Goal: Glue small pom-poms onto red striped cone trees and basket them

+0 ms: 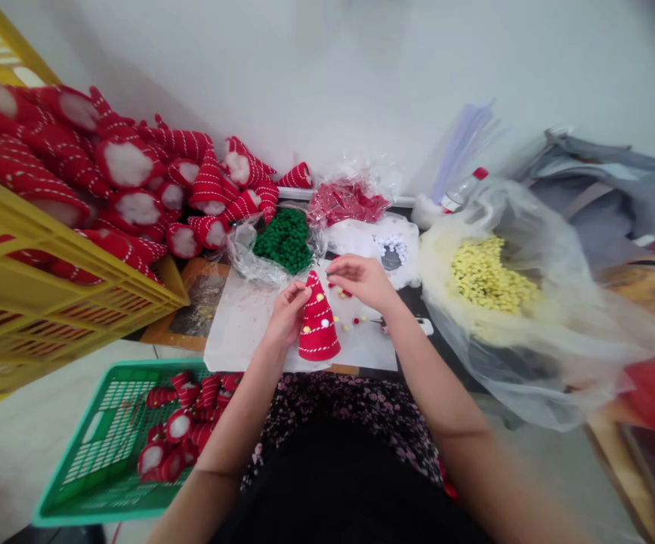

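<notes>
My left hand [285, 316] is closed around the upper left side of a red felt cone [318, 340]. White stitched lines ring the cone, and yellow and white pom-poms sit on its front. Just right of the cone's tip is my right hand [366, 279], its thumb and fingers drawn together; what is between the fingertips, if anything, is too small to make out. Under and beside it, several loose red and yellow pom-poms [355, 322] lie on white paper [248, 325]. A bag of green pom-poms [285, 240] lies behind the cone.
Stuffed red cones fill a yellow crate [66, 272] at left and a green basket [100, 453] below. Behind the paper lie red material in plastic [347, 200] and white pom-poms [393, 249]. At right stand a bag of yellow pom-poms [491, 276] and a bottle [463, 193].
</notes>
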`<move>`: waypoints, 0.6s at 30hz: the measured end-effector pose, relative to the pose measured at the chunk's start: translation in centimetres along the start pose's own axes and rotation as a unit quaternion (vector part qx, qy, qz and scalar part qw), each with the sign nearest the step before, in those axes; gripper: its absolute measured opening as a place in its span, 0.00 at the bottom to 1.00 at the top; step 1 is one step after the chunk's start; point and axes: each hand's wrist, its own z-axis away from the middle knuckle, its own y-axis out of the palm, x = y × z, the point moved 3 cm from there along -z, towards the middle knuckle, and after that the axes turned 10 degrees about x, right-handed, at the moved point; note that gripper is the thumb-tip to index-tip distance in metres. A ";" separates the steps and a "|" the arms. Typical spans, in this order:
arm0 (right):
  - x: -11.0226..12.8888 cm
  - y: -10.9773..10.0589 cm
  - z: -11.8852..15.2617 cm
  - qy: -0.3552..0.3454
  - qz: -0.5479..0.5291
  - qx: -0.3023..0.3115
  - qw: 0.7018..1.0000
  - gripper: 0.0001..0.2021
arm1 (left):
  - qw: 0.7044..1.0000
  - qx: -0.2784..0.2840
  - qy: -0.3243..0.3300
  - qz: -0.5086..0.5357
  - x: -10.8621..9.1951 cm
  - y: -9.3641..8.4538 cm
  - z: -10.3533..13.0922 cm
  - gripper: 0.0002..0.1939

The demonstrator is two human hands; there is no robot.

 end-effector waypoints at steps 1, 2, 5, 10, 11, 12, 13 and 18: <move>0.6 0.1 1.3 -0.011 0.003 0.002 1.000 0.06 | 1.000 -0.002 0.000 0.002 0.0 0.0 0.0 0.24; 1.2 0.3 2.5 -0.020 0.014 0.005 1.000 0.05 | 1.000 -0.003 -0.001 0.003 0.1 0.0 -0.1 0.24; 2.4 1.3 4.7 -0.052 0.072 0.010 0.996 0.05 | 1.000 -0.005 0.000 0.007 0.3 0.1 -0.1 0.23; 2.5 2.5 5.2 -0.060 0.159 0.001 0.986 0.06 | 1.000 0.004 0.003 -0.002 0.5 0.3 -0.2 0.22; 2.4 2.6 5.2 -0.053 0.171 0.003 0.984 0.07 | 1.000 0.004 0.003 -0.007 0.5 0.2 -0.2 0.22; 2.3 2.7 5.2 -0.049 0.179 0.006 0.983 0.07 | 1.000 0.003 0.002 -0.011 0.5 0.2 -0.2 0.23; 2.3 2.6 5.2 -0.047 0.181 0.010 0.982 0.07 | 1.000 0.001 0.001 -0.012 0.4 0.1 -0.1 0.23; 1.4 1.0 3.6 -0.027 0.128 -0.039 0.991 0.04 | 1.000 -0.013 -0.008 0.007 0.3 -0.2 0.3 0.25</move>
